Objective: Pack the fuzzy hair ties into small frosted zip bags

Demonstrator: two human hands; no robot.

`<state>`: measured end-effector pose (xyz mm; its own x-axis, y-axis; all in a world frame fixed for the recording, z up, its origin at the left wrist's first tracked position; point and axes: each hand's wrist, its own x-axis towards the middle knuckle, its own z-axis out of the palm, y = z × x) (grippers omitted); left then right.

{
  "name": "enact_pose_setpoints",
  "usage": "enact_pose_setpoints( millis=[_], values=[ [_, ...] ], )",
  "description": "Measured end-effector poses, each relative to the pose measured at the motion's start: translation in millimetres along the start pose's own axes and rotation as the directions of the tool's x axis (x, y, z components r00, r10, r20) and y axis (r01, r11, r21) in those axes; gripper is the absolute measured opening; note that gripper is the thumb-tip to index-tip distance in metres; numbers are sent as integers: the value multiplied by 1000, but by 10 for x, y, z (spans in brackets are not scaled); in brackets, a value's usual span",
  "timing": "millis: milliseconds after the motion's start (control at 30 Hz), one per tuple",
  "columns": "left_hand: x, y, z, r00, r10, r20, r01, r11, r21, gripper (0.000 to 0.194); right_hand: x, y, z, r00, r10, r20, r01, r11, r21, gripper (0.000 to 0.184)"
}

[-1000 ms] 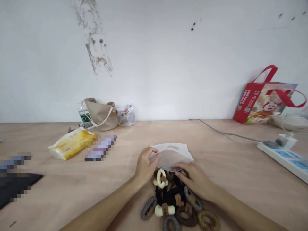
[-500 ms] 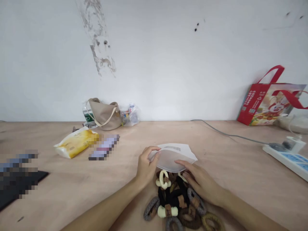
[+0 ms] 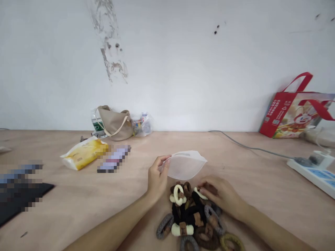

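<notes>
Head view: beyond the hair-tie pile (image 3: pixel 192 211), the left hand (image 3: pixel 158 177) pinches a white pouch (image 3: pixel 184 168); at the pile's right, the right hand (image 3: pixel 223 194) curls by a cream tie (image 3: pixel 199 193), grip unclear to me. Looks like picking; lifting one would need a narrow pinch.

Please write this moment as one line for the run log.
left hand: pinches white pouch | right hand: at cream ring | mixed rings: heaped on table below pouch in view

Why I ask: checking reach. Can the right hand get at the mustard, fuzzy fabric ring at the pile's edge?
Probably yes: the right hand is near, and nothing visible covers the ring.
</notes>
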<state>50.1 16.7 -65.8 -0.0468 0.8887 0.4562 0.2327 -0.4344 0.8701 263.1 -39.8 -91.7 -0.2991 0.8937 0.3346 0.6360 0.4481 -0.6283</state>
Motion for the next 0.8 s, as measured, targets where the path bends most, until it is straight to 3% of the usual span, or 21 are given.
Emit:
enact_pose_setpoints(
  millis=[167,433,633,800],
  values=[
    [2,-17,1,1000,-1,1,1,1000,-6,22,1,12,-12,1000,0,-22,-1,999,-32,12],
    [0,7,12,1000,-12,-7,12,999,-31,23,27,-68,-24,996,-79,49,80,997,-22,12],
    [10,-20,2,1000,-18,-12,18,1000,-13,26,19,-17,8,992,-95,-88,92,995,-40,11],
    [19,-35,-2,1000,-18,-15,18,1000,-8,28,-21,-114,-25,947,-165,-275,172,985,0,14]
  ],
)
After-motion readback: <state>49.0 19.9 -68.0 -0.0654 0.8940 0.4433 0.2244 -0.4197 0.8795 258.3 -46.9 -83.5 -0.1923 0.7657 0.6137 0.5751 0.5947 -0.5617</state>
